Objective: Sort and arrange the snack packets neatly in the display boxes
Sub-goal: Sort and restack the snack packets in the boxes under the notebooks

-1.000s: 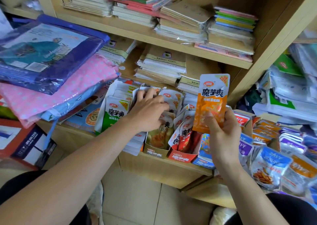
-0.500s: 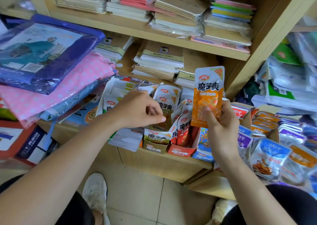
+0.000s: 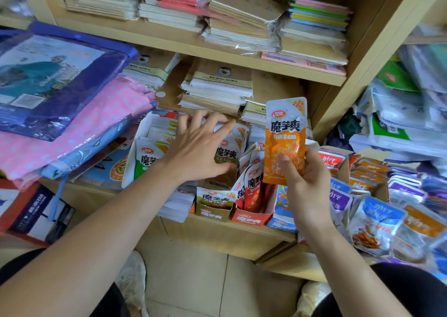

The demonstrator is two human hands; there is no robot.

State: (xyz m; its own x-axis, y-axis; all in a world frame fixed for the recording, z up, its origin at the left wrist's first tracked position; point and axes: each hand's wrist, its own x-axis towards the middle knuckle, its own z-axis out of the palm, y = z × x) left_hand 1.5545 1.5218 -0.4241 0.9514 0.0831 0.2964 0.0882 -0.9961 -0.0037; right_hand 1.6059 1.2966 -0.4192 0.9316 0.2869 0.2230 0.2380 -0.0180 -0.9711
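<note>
My right hand [image 3: 305, 183] holds an orange snack packet [image 3: 285, 139] upright, thumb on its front. My left hand [image 3: 197, 146] is spread with straight fingers over the standing packets in the display boxes, touching the tops of a green-labelled row [image 3: 150, 157] and a brown-labelled packet [image 3: 227, 152]. In front stand an olive display box [image 3: 212, 211], a red display box [image 3: 250, 217] with red packets [image 3: 254, 186], and a blue box [image 3: 281, 220]. What lies under the left palm is hidden.
Stacks of notebooks [image 3: 217, 87] fill the wooden shelves [image 3: 193, 41] above. Bagged fabrics [image 3: 60, 79] pile up at the left. Further snack boxes and loose packets [image 3: 377, 220] crowd the right. Tiled floor [image 3: 205, 280] and my shoes lie below.
My left hand has opened from a curled grip and spread its fingers over the packets, reaching further back. The right hand still holds the orange packet in about the same place.
</note>
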